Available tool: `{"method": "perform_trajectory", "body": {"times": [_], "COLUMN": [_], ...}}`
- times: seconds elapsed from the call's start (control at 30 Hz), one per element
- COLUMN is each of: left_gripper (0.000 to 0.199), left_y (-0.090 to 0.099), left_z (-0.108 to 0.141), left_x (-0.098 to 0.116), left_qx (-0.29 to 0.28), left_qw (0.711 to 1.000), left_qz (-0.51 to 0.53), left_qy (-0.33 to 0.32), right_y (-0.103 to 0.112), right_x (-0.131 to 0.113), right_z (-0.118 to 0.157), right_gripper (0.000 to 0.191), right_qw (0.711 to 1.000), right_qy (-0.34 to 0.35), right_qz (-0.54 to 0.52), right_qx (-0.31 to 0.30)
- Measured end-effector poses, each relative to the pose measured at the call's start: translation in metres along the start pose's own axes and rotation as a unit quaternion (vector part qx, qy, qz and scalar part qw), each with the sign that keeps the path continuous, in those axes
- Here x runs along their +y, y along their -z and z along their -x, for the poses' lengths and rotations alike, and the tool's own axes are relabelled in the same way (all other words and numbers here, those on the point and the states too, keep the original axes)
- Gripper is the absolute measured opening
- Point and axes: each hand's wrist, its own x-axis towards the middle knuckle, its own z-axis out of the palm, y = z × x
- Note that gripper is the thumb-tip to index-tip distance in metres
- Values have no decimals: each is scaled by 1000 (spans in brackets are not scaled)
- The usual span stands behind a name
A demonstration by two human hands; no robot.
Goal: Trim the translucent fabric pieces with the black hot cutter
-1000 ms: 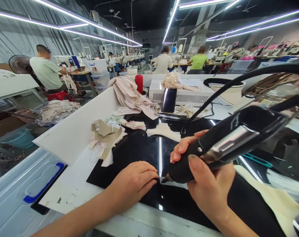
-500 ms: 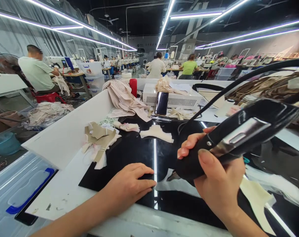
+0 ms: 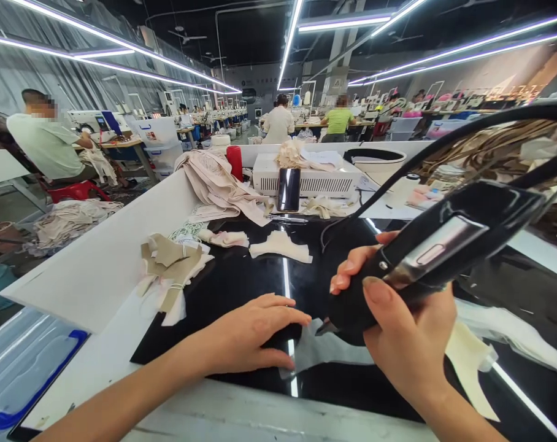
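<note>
My right hand (image 3: 411, 331) is wrapped round a black corded hand tool (image 3: 457, 227) that looks like a small iron, with a silver button plate on its handle. Its pointed metal tip is low over a thin, translucent white fabric piece (image 3: 338, 353) lying on the glossy black board (image 3: 223, 294). My left hand (image 3: 251, 331) rests at that fabric's left end, thumb and fingers spread, thumb at its edge. My right hand and the tool hide part of the fabric. Just beyond is a cream fabric piece (image 3: 281, 247). Another cream piece (image 3: 467, 362) lies right of my right hand.
Tied beige fabric pieces (image 3: 172, 264) sit on the board's left edge. Behind stand a phone (image 3: 288, 190), a white vented box (image 3: 324, 182) and draped beige fabric (image 3: 218, 178). The tool's black cable (image 3: 398, 172) arches on the right. Several people work at machines farther off.
My left hand has shifted right onto the fabric's end, and its thumb and fingers have spread wider. My right hand still holds the tool in nearly the same place. The view has turned slightly right.
</note>
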Motion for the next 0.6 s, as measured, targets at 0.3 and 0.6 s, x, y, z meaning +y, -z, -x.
{"method": "perform_trajectory", "body": {"times": [0.3, 0.6], "left_gripper": [68, 84], "left_y": [-4, -11], "left_z": [-9, -12], "left_x": [-2, -2], "left_qx": [-42, -19], "left_qw": [999, 999], "left_qz": [24, 28], "left_qy": [15, 20], "right_y": [-4, -4], "right_x": [7, 12], "right_z": [1, 1], "right_gripper": [41, 42], "right_qw": [1000, 1000], "right_qy": [4, -7], "right_qz": [-20, -21], "right_qx": [-8, 0]}}
